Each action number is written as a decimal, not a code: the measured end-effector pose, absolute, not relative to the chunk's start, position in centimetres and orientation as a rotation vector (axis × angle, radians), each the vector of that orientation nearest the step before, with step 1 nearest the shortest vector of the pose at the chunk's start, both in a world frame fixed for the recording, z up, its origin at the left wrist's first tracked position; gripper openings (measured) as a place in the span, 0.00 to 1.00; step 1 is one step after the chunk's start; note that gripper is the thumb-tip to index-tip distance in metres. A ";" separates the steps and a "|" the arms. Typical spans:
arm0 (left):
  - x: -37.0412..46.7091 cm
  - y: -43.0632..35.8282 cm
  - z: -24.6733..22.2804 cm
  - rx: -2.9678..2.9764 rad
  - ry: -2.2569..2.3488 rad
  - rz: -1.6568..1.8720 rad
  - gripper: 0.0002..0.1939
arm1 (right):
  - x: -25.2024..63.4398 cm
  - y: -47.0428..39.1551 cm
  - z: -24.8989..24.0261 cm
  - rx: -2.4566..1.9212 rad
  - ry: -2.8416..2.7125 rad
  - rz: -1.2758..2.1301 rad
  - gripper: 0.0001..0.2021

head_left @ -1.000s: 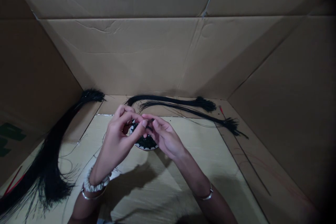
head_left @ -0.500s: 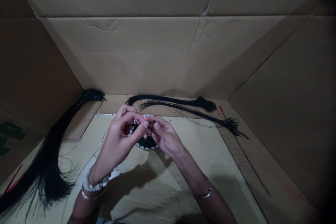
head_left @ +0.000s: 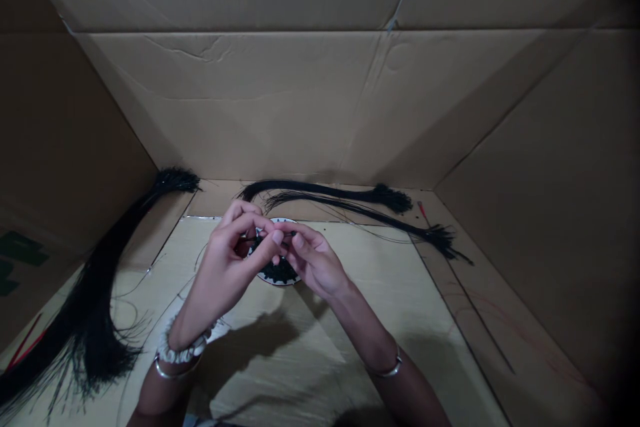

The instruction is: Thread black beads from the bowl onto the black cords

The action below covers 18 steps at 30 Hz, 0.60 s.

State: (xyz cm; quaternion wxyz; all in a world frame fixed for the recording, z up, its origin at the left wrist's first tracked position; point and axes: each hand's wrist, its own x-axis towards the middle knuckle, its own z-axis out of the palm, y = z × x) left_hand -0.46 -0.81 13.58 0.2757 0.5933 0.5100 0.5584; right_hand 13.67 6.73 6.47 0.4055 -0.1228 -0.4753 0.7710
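Note:
My left hand (head_left: 237, 253) and my right hand (head_left: 320, 260) meet at the fingertips near the middle of the view. Both are closed in a pinch on a small dark piece (head_left: 289, 234), too small to make out clearly. Beneath the fingers lies a round white-rimmed dish (head_left: 280, 283) with small black pieces (head_left: 277, 272) in it, partly hidden by my hands.
Two black strand bundles (head_left: 325, 190) (head_left: 370, 211) lie along the back. A thicker black bundle (head_left: 105, 260) runs down the left side. Cardboard walls (head_left: 260, 107) stand around the pale work surface (head_left: 370, 267). A thin dark rod (head_left: 483, 317) lies at right.

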 end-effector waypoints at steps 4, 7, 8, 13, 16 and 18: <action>-0.5 -0.9 13.6 1.600 1.381 1.511 0.06 | 13.7 6.6 6.8 -0.308 -1.170 1.955 0.18; -0.4 -0.9 13.7 1.610 1.389 1.512 0.06 | 13.7 6.5 6.9 -0.325 -1.173 1.944 0.18; -0.4 -0.9 13.7 1.614 1.389 1.515 0.06 | 13.7 6.5 6.9 -0.333 -1.184 1.938 0.18; -0.4 -0.9 13.7 1.616 1.390 1.517 0.06 | 13.7 6.5 6.7 -0.383 -1.241 1.913 0.23; -0.5 -0.9 13.6 1.611 1.387 1.516 0.05 | 13.7 6.5 6.5 -0.374 -1.241 1.911 0.23; -0.5 -0.9 13.6 1.614 1.387 1.514 0.05 | 13.6 6.5 6.4 -0.365 -1.237 1.905 0.23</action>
